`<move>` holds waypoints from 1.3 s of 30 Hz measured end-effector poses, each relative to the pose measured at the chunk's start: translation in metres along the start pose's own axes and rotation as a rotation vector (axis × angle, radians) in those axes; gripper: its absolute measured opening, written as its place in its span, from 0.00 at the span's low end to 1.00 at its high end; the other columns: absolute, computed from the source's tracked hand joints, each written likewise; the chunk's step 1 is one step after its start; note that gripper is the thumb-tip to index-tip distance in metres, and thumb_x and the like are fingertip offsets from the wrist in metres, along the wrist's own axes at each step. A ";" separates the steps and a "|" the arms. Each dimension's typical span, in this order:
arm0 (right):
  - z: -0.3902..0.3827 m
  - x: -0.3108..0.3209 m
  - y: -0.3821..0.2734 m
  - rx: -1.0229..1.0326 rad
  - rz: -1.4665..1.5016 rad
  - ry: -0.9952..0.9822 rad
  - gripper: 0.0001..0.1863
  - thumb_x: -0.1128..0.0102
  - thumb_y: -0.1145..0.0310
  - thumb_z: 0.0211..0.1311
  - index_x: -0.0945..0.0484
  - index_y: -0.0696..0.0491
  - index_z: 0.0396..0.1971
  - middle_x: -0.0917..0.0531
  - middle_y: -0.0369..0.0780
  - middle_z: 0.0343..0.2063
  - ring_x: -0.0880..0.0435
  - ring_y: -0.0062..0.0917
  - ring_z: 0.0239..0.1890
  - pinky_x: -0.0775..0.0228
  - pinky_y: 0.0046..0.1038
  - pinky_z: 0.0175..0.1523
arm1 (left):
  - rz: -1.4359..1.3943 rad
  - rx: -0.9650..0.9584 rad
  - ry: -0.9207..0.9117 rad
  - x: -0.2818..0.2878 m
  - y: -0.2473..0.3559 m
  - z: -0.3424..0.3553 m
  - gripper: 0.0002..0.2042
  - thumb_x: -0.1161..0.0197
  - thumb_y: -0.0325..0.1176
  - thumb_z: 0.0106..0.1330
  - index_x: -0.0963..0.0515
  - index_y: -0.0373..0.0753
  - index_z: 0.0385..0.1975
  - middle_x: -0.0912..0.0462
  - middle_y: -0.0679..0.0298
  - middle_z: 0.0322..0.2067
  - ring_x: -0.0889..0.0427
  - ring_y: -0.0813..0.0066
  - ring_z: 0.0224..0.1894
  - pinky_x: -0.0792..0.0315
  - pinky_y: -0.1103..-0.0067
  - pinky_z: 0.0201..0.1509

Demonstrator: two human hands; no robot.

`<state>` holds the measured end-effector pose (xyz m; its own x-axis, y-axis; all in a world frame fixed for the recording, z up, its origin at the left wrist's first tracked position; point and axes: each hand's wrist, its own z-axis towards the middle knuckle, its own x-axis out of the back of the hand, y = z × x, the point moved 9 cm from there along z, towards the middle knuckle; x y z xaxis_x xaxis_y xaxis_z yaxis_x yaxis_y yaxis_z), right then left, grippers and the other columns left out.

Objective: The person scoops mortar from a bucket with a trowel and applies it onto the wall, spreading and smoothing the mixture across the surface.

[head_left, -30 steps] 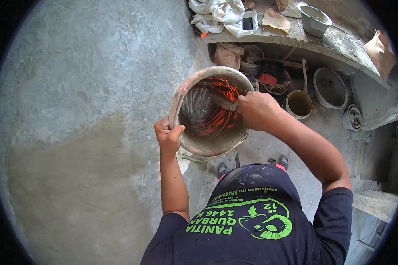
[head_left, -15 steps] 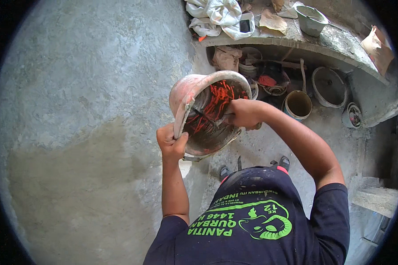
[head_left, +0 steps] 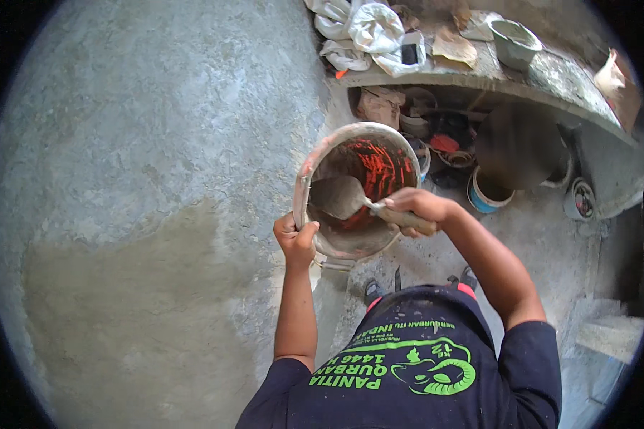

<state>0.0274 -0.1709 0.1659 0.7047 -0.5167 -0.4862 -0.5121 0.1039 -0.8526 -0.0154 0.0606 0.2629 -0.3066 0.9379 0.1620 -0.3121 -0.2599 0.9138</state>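
Note:
A worn bucket [head_left: 305,161] with red streaks on its inner wall is held up in front of me, its mouth tilted toward me. My left hand [head_left: 295,239] grips its rim at the lower left, thumb over the edge. In my right hand [head_left: 420,211] is the wooden handle of a trowel [head_left: 341,198]. The trowel's blade lies across the bucket's mouth, grey mortar smeared on it. How much is left at the bottom of the bucket is hard to make out.
A grey wall [head_left: 150,129] with a darker damp patch [head_left: 136,300] fills the left side. At upper right, a concrete ledge [head_left: 472,75] carries white sacks [head_left: 376,28] and a grey bucket [head_left: 515,46]. Beneath it stand a blue-sided bucket [head_left: 483,200] and a small pail [head_left: 579,199].
The trowel has come up from deep inside the bucket, and its blade now shows at the mouth. The bucket has turned to face me more. My right hand has shifted slightly down and right.

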 end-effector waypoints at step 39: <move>0.311 0.148 0.509 0.385 -0.272 0.576 0.28 0.31 0.76 0.58 0.26 0.65 0.60 0.19 0.47 0.37 0.19 0.32 0.37 0.26 0.30 0.45 | -0.592 1.281 0.813 -0.089 -0.701 -0.572 0.03 0.36 0.27 0.66 0.19 0.35 0.32 0.19 0.63 0.21 0.23 0.78 0.21 0.28 0.73 0.26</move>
<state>0.0241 0.0697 -0.3997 0.3592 -0.9193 -0.1610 -0.0731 0.1442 -0.9868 -0.2834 0.0282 -0.6051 -0.9193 0.3623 -0.1537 0.2308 0.8126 0.5352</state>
